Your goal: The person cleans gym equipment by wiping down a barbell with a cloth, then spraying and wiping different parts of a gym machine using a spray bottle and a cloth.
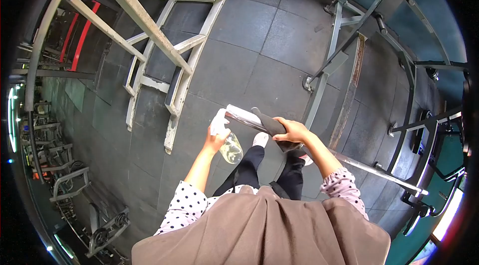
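Note:
In the head view my left hand (217, 137) is closed round the white spray head of a clear bottle (232, 148) with pale yellowish liquid in it. The bottle hangs below the hand, tilted. My right hand (293, 132) grips a dark grey cloth (272, 126) that is wrapped over a shiny metal bar (247, 121). The bar runs between the two hands, its left end beside the spray head. Part of the bar is hidden under the cloth.
A white metal frame with dark pads (192, 43) stands at the upper left. Grey rack uprights (324, 73) and a long barbell (369, 167) are on the right. More gym machines (70, 185) line the far left. Dark rubber tiles (244, 30) cover the floor.

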Demonstrator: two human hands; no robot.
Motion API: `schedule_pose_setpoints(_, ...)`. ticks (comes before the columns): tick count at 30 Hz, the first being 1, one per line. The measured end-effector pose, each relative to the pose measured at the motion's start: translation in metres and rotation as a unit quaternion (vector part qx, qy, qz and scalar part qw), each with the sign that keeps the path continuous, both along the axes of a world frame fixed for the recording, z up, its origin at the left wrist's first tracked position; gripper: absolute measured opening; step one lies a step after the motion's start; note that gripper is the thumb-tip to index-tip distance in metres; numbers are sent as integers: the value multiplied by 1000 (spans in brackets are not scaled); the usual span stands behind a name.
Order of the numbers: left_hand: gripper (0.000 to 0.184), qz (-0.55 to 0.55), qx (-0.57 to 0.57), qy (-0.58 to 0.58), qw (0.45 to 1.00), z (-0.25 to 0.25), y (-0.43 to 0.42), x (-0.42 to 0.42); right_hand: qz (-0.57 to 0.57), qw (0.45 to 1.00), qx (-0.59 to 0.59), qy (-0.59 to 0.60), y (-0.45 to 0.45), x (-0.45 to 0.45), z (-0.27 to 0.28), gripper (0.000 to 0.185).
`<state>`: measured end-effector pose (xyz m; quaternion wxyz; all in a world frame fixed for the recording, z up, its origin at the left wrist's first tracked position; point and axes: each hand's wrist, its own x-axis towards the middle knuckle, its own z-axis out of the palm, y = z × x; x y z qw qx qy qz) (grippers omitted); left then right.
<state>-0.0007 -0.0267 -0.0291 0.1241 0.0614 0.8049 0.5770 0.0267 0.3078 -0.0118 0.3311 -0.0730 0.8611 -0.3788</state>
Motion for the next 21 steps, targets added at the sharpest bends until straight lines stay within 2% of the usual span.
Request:
schedule_pose_setpoints(3,37,3,-2,4,1000,1,1,-1,27,996,44,78,-9,5,-6,84)
schedule_pose_setpoints(7,43,6,-3,27,1000,14,12,-2,23,980,54,192,-82,-33,-21,83)
schedule_pose_setpoints(9,46,7,-8,25,1000,17,13,-1,21,982,63,178,-120,-61,-19,83)
schedule_pose_setpoints(12,49,-14,-22,16,1000,14,8,-2,12,993,16,114,-136,-84,-18,85)
schedule_pose_setpoints(13,47,-17,-31,18,999,14,8,0,-5,996,-34,86,-130,-85,-20,86)
schedule_pose_setpoints(16,38,-26,-35,5,999,16,7,0,-7,996,-68,-57,-102,-82,-8,88)
schedule_pose_setpoints(21,34,-15,-21,-10,1000,15,11,5,-4,995,-21,-100,-23,-30,-4,90)
